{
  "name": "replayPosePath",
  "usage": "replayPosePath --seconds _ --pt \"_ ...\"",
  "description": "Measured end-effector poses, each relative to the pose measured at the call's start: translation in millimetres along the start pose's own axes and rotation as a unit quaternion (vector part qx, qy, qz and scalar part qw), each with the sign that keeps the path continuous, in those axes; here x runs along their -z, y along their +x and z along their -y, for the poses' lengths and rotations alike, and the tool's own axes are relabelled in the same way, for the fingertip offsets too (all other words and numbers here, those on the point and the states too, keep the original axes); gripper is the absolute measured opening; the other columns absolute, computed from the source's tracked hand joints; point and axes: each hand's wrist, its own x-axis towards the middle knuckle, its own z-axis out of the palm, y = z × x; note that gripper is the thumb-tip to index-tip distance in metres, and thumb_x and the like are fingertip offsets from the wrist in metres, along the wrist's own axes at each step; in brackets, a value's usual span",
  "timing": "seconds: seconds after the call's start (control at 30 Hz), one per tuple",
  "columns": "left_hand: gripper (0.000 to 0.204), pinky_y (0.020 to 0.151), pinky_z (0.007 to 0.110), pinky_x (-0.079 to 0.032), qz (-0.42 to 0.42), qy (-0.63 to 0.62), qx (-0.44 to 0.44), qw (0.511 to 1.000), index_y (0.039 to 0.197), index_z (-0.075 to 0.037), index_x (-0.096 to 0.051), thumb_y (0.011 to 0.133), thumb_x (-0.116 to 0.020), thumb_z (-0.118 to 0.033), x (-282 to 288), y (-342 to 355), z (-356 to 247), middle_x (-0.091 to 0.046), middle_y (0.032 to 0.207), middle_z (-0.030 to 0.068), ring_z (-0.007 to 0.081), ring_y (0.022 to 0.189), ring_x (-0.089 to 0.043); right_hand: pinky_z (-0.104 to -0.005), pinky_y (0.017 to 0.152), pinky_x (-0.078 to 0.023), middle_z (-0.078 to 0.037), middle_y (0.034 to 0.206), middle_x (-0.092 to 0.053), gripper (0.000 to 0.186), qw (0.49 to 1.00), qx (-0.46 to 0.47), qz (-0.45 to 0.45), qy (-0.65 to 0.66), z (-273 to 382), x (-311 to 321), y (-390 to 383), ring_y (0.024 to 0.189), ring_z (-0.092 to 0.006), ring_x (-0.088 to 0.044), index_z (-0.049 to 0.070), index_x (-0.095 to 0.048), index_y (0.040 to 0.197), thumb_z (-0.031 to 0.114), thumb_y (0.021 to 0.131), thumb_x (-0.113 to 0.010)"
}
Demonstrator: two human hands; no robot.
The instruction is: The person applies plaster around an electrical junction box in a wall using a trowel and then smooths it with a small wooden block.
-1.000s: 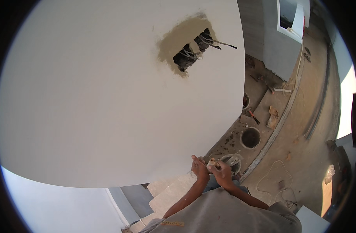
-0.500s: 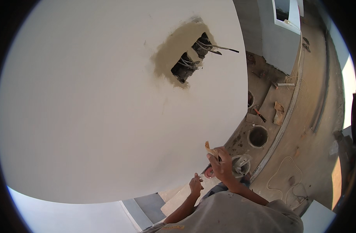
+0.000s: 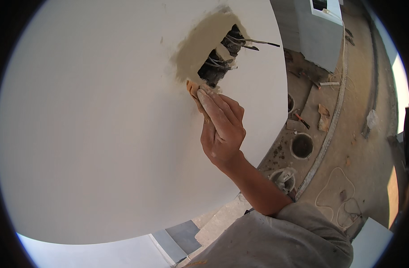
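My right hand reaches up to the white wall, its fingers closed on a folded piece of tan sandpaper. The sandpaper lies against the wall at the lower edge of a beige plaster patch. Just above my fingers are two dark openings, the lower box hole and the upper box hole. Loose electrical wires stick out of the upper one toward the right. Pale dust coats my fingers. My left hand is out of view.
Down to the right, on the floor, stand a round bucket and another bucket with a clear plastic bag in it. A hammer, a crumpled brown piece and a looped pale cable lie nearby.
My right hand has risen from in front of my body to the patch, bringing the sandpaper onto the wall. My left hand has dropped out of view. The camera view has shifted slightly.
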Motion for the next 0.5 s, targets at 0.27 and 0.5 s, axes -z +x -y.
replayPosePath --seconds 0.27,0.5 --pt "0.056 0.062 0.038 -0.052 0.076 -0.095 -0.016 0.992 0.095 0.004 -0.067 0.100 -0.052 -0.050 -11.1 15.1 -24.9 -0.072 0.083 0.0148 0.0209 0.066 -0.066 -0.0305 0.078 -0.042 -0.008 0.102 -0.073 0.035 0.998 0.041 -0.025 -0.047 -17.8 -12.6 50.4 0.090 -0.0214 -0.064 0.005 -0.070 0.108 -0.009 0.076 -0.069" --pt "0.056 0.063 0.038 -0.051 0.104 -0.117 -0.024 0.987 0.095 0.004 -0.068 0.100 -0.052 -0.050 -13.6 21.1 -26.6 -0.072 0.083 0.0146 0.0208 0.067 -0.066 -0.0296 0.078 -0.051 -0.013 0.103 -0.074 0.030 0.995 0.057 -0.069 -0.054 -21.3 -26.7 57.3 0.083 -0.0205 -0.066 0.001 -0.072 0.104 -0.011 0.078 -0.064"
